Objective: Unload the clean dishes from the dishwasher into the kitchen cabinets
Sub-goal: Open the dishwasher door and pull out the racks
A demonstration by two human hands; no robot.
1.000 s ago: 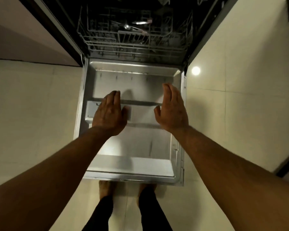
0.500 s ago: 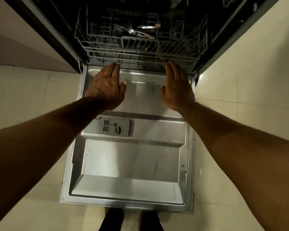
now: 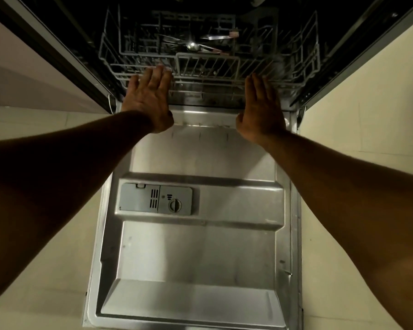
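The dishwasher door (image 3: pixel 196 246) lies open and flat below me, steel inside, with a grey detergent box (image 3: pixel 155 198) on it. Behind it the lower wire rack (image 3: pixel 208 65) sits inside the dark tub. A spoon (image 3: pixel 192 45) and a few other pieces of cutlery (image 3: pixel 221 37) lie in the rack. My left hand (image 3: pixel 149 98) is flat and empty, fingertips at the rack's front rail on the left. My right hand (image 3: pixel 261 108) is flat and empty too, fingertips just short of the front rail on the right.
Pale floor tiles (image 3: pixel 358 129) flank the open door on both sides. Dark cabinet edges (image 3: pixel 58 55) frame the dishwasher opening left and right. The inside of the tub is dim, and what stands higher up in it is hard to make out.
Both hands have moved forward from over the middle of the door to the rack's front rail. My view has tilted closer to the dishwasher.
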